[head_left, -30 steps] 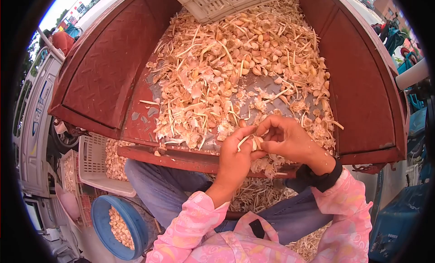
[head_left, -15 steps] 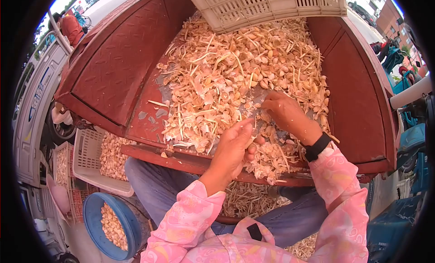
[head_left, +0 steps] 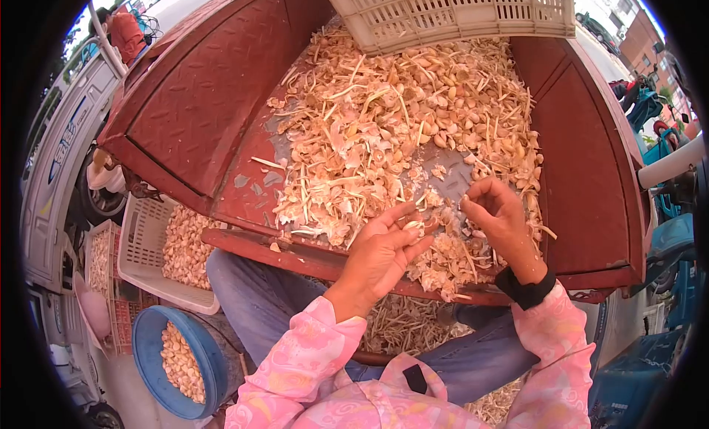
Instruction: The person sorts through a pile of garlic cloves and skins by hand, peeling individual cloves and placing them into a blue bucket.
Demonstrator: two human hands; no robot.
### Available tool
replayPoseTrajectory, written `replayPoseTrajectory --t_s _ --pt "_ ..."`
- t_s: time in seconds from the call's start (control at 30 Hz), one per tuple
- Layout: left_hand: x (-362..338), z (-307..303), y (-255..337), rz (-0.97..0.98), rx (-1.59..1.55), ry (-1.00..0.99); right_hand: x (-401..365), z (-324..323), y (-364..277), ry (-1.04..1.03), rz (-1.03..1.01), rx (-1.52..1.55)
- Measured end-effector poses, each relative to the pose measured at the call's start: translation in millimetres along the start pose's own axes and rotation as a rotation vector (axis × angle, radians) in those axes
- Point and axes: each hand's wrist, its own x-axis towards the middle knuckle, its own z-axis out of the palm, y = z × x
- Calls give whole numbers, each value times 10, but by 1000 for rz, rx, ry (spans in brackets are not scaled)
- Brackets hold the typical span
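Observation:
My left hand [head_left: 380, 255] is palm up near the front edge of the red cart bed [head_left: 244, 185], its fingers closed round a pale garlic clove [head_left: 415, 226]. To its right, my right hand [head_left: 502, 218] is held over the bed with thumb and forefinger pinched together; a small whitish bit [head_left: 464, 198] shows at the fingertips. Beyond both hands spreads a heap of garlic cloves, skins and dry stems [head_left: 384, 126]. Loose skins [head_left: 447, 263] lie between and below the hands.
A cream plastic crate [head_left: 458, 19] rests at the bed's far side. Down left are a crate of cloves [head_left: 151, 241] and a blue tub [head_left: 214, 362] holding cloves. Cut stems [head_left: 406, 325] lie below the cart edge. A person in red [head_left: 125, 38] is at the upper left.
My right hand has moved right and toward me, away from my left hand. My left hand has turned palm up, showing the clove. The view has shifted slightly.

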Motion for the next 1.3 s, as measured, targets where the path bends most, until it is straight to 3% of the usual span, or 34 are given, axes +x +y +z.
replayPoseTrajectory --t_s 0.07,0.2,0.33,0.53,0.83,0.9,1.0,1.1,1.23,1.3 --pt "5 15 -42 -24 -39 23 -121 76 -183 -31 -136 -17" --pt "65 -106 -162 -87 -183 -70 -172 270 -406 -219 -638 -574" --pt "17 -8 -265 -73 -261 -51 -206 243 -493 -190 -362 -437" --pt "-84 14 -347 -89 -195 9 -292 227 -467 -279 -374 -658" --pt "-93 -81 -390 -141 -188 -18 -277 161 -346 -283 -626 -358" --pt "-121 -89 -371 -142 -195 -4 -264 113 -321 -240 -612 -288" --pt "-184 16 -334 -169 -396 -196 -263 148 -254 -189 -530 -232" --pt "-154 -10 -375 -192 -429 -66 -271 171 -230 -190 -343 -180" --pt "-212 78 -361 -128 -171 -14 -296 206 -113 -174 125 242" --pt "-215 58 -381 -107 -76 -24 -293 251 -78 -161 135 289"
